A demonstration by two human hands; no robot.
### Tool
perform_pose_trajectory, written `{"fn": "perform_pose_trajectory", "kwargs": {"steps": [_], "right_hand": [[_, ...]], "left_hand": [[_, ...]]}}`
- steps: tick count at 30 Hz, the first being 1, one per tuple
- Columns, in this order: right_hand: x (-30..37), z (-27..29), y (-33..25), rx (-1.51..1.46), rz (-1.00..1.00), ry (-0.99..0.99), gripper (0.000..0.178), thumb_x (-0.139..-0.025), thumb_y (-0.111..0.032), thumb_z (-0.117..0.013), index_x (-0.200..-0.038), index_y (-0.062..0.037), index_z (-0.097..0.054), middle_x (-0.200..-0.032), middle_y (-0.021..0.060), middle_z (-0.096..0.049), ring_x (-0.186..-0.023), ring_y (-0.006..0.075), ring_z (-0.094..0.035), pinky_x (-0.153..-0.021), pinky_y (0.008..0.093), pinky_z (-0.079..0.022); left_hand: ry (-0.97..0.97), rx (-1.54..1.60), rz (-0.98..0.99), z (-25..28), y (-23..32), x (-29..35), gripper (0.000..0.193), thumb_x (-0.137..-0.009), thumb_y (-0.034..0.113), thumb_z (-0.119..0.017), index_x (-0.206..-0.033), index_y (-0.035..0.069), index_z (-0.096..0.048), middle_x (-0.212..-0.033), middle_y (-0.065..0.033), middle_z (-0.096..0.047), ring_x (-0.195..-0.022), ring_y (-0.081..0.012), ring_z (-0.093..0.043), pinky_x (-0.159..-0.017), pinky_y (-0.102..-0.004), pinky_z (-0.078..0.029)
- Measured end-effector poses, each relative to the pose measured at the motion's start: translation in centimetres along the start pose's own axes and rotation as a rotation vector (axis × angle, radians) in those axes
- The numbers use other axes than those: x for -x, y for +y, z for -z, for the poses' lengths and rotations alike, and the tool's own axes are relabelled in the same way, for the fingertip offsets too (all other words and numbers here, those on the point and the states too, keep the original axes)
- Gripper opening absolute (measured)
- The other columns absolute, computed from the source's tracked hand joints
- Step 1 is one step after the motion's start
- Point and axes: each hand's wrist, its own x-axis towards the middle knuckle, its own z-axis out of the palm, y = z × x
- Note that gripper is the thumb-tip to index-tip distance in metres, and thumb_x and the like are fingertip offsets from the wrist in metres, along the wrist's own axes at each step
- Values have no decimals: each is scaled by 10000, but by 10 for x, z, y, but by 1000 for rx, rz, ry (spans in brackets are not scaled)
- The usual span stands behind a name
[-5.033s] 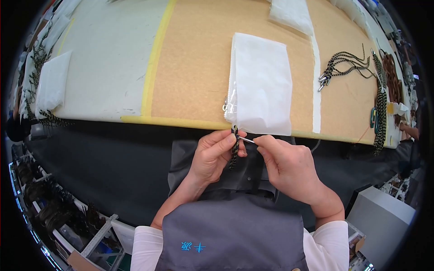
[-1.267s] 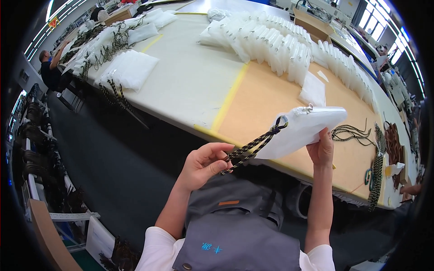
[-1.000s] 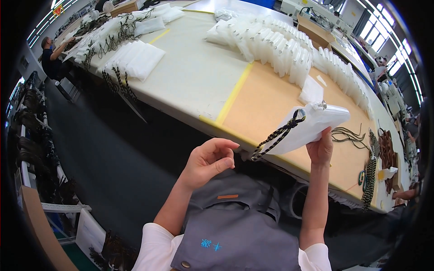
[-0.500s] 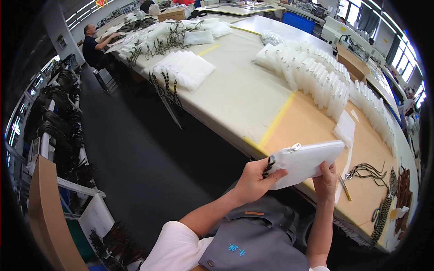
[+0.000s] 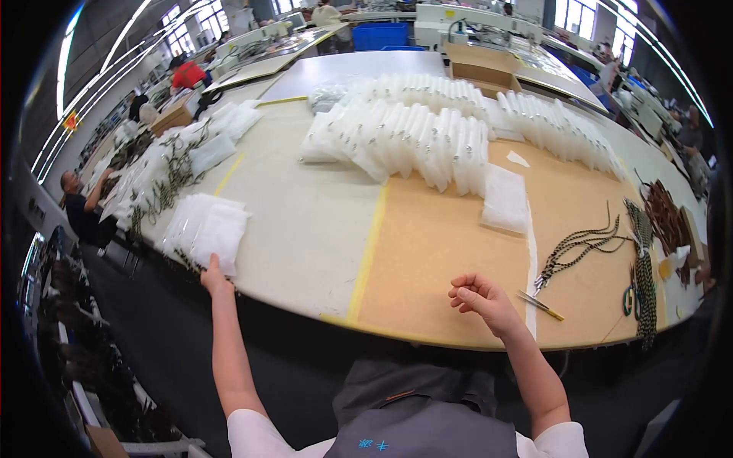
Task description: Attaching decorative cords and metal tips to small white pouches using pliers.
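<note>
Out to the left, my left hand (image 5: 217,279) grips the near edge of a white zippered pouch (image 5: 219,235), thumb on top. This pouch lies on a small fanned pile of similar pouches with dark patterned cords along the table's edge. Over the tan board (image 5: 427,259), my right hand (image 5: 485,302) hovers with loosely bent fingers, slightly apart, nothing visible in them. Nearest to it lies a pair of tweezers-like pointed tool (image 5: 544,307) with a yellowish end. Beyond, a single flat white pouch (image 5: 505,200) rests at the front of the long rows of pouches.
Rows of upright white pouches (image 5: 427,141) fill the table's far middle. On the right lie black-and-tan cords (image 5: 580,248), a thick cord bundle (image 5: 644,267), teal-handled scissors (image 5: 628,300) and brown cords (image 5: 666,214). A seated person (image 5: 84,210) works at the far left.
The white pouch held in both hands has gone to the left pile with my left hand. My right hand has let go and is over the board. The view has swung right.
</note>
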Motion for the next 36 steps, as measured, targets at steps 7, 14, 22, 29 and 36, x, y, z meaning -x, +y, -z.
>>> {"fn": "perform_pose_trajectory", "kwargs": {"steps": [7, 14, 22, 29, 36], "right_hand": [[-33, 114, -11, 353, 234, 449, 275, -989, -208, -624, -1184, -17, -595, -1056, 45, -662, -941, 115, -619, -833, 274, -510], [-117, 189, -41, 853, -154, 897, 631, -902, -387, -705, -1322, 27, -481, -1213, 190, -636, -1084, 261, -637, -909, 399, -513], [-94, 176, -32, 90, -26, 519, 565, -918, -287, -700, -1313, 66, -507, -1186, 140, -660, -1072, 199, -658, -895, 343, -533], [3, 60, -12, -118, -59, 167, 440, -993, -250, -635, -1326, 26, -552, -1205, 91, -665, -1068, 136, -626, -902, 312, -514], [49, 41, 3, 397, -217, 378, 351, -1005, -222, -628, -1226, 44, -568, -967, 58, -694, -869, 86, -618, -783, 251, -510]], "left_hand": [[261, -452, -127, -47, -10, -38, 440, -867, 206, -775, -1173, -87, -656, -1167, -215, -686, -944, -301, -688, -799, -433, -578], [195, -722, -195, -16, 1, -70, 604, -813, 381, -810, -1110, -123, -658, -1107, -241, -701, -905, -348, -694, -817, -441, -569], [295, -1100, -812, -40, 18, 51, 584, -895, 344, -733, -1299, -37, -551, -1446, -198, -429, -1342, -350, -415, -1078, -462, -389], [-864, -572, -806, -89, 21, 299, 372, -910, 60, -644, -1264, 0, -548, -1468, -171, -419, -1317, -319, -441, -1079, -429, -351], [-1328, -483, -736, -97, 7, 404, 253, -857, 62, -681, -1105, 24, -644, -1294, -147, -579, -1263, -337, -494, -1050, -417, -359]]}}
